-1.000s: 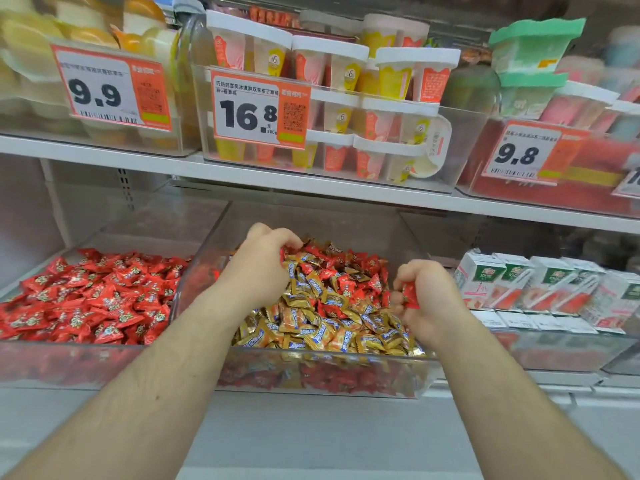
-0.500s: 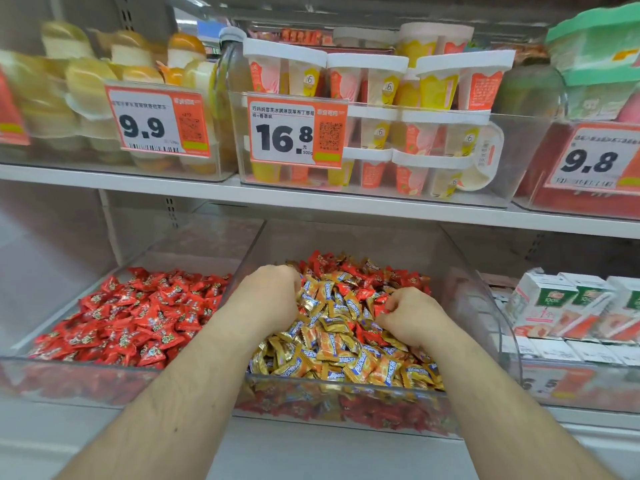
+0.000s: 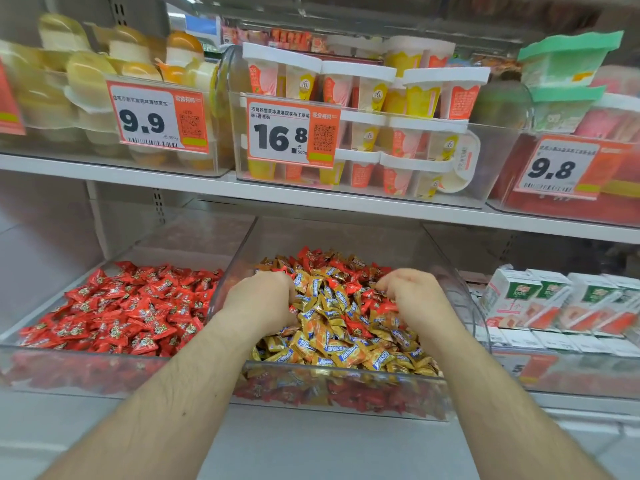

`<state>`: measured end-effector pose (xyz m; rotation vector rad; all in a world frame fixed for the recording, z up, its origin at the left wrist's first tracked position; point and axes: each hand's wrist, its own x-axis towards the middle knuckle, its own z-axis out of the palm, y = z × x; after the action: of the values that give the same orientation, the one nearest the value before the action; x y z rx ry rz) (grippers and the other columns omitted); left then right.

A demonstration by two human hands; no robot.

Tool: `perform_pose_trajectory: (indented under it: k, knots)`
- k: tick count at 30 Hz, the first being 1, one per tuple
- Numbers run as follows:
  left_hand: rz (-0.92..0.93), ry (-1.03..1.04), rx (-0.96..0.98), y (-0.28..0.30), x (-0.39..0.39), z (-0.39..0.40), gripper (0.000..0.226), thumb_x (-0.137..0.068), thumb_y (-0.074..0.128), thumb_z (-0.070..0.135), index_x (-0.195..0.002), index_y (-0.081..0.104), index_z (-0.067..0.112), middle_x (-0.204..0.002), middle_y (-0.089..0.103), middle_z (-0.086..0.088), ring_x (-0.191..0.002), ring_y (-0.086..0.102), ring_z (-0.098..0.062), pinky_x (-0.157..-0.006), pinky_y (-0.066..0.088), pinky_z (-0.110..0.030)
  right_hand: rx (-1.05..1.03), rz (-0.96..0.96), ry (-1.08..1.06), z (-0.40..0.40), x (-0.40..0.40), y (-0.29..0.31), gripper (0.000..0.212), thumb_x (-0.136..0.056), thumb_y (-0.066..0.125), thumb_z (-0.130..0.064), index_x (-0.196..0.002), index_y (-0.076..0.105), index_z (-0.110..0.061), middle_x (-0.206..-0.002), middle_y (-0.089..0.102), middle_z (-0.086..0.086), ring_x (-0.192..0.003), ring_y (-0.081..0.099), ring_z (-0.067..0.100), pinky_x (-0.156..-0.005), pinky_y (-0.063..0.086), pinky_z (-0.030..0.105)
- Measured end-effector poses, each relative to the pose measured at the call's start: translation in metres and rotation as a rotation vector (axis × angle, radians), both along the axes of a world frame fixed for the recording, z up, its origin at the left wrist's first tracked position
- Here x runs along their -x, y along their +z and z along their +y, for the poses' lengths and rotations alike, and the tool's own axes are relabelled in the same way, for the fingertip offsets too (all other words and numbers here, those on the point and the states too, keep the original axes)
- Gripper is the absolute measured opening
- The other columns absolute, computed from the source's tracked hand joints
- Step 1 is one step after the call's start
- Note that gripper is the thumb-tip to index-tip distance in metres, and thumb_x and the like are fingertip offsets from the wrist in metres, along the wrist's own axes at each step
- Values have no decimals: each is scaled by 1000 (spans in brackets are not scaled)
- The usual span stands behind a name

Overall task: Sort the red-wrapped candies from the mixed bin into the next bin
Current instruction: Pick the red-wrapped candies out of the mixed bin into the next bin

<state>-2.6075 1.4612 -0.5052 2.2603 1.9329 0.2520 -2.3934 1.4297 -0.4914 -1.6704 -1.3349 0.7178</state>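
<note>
Digging into mixed bin [image 3: 460, 292]: both hands' [image 3: 261, 301] [image 3: 414, 297] grip unclear; candies [image 3: 332, 306] pointing every way.

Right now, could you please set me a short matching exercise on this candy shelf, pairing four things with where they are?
Things:
1. mixed bin
2. red candy bin
3. 16.8 price tag
4. juice cartons

Places:
A. lower shelf, far right
B. upper shelf, on the pudding cup bin
C. lower shelf, left
D. lower shelf, middle, with the left hand and the right hand inside

Pairs: 1-D, 2-C, 3-B, 4-A
</note>
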Motion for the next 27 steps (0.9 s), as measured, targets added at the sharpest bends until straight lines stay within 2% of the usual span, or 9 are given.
perform_pose_trajectory:
  k: [2,5,8,10,14,17,20,24,27]
  knots:
    - [20,25,-6,0,-1,-2,33,-82,74,43,-108,64,26,-111,64,4,-100,61,-22,-84,52,-34,13,-158,67,-7,1,0,21,-86,57,-16,-71,72,-19,-68,65,-4,-61,53,13,-59,44,27]
    - [55,86,-36,-1,-2,-2,37,-85,67,49,-112,63,24,-113,64,0,-99,63,-24,-82,53,-35,76,-517,189,-12,5,-3,12,-84,65,-23,-77,74,-24,-73,64,-11,-58,54,6,-60,44,23]
    - [64,90,-66,-4,-7,-4,32,-89,63,45,-113,63,23,-120,58,-3,-100,63,-26,-84,53,-38,156,-655,250,-12,12,-10,24,-83,68,-27,-104,72,-36,-115,64,-16,-78,59,5,-74,50,26]
    - [42,74,-57,-4,-7,-5,28,-91,63,41,-113,63,24,-122,54,-3,-100,61,-26,-84,53,-38,173,-677,240,-9,14,-14,28,-84,67,-28,-110,71,-38,-131,59,-19,-90,60,7,-80,52,29]
    - [-76,59,-59,-3,-1,-5,10,-87,68,36,-90,60,30,-116,53,2,-94,61,-21,-82,53,-36,138,-682,126,-5,12,-19,11,-86,65,-30,-91,74,-35,-109,65,-17,-89,61,13,-77,53,29]
    - [-248,56,-98,-1,5,-4,15,-87,64,25,-73,59,27,-95,64,9,-73,62,-11,-68,53,-29,49,-410,59,-5,4,-13,15,-83,70,-25,-69,74,-27,-80,66,-14,-70,59,8,-60,48,21]
    - [-339,50,-124,2,8,-4,17,-89,62,21,-73,61,26,-82,66,12,-70,62,-10,-65,53,-29,-40,-4,-29,-7,-4,-5,16,-83,70,-17,-67,72,-19,-63,62,-5,-47,44,9,-47,36,21]
    - [-191,9,-78,-2,6,-4,10,-86,69,30,-85,59,29,-92,64,12,-83,61,-12,-73,50,-27,46,515,-39,-9,-7,0,7,-95,61,-14,-89,64,-11,-69,49,4,-54,43,16,-50,37,29]
    - [-147,-13,-59,-4,-1,-3,14,-85,69,30,-94,59,35,-98,65,13,-95,61,-14,-80,53,-30,130,862,-34,-11,-7,5,10,-100,53,-12,-105,57,-5,-88,67,14,-78,67,29,-63,56,40]
